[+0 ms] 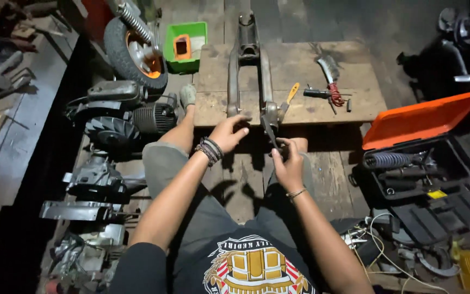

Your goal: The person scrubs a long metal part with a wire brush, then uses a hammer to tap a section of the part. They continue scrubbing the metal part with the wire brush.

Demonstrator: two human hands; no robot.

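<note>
Across the wooden worktop (300, 109) lies the swingarm (248, 65) — steel, stiff, heavy. Your left hand (228, 132) grips its near left leg end; your right hand (286, 160) pinches a thin dark tool (270, 130) at the right leg — hold both legs.

Bare planks between the knees and right of the swingarm (248, 65). Left blocked by engine parts (121, 117) and wheel (137, 51); right by open toolbox (425, 158); brush (330, 68) and screwdriver (291, 93) clutter the pallet (354, 100).
</note>
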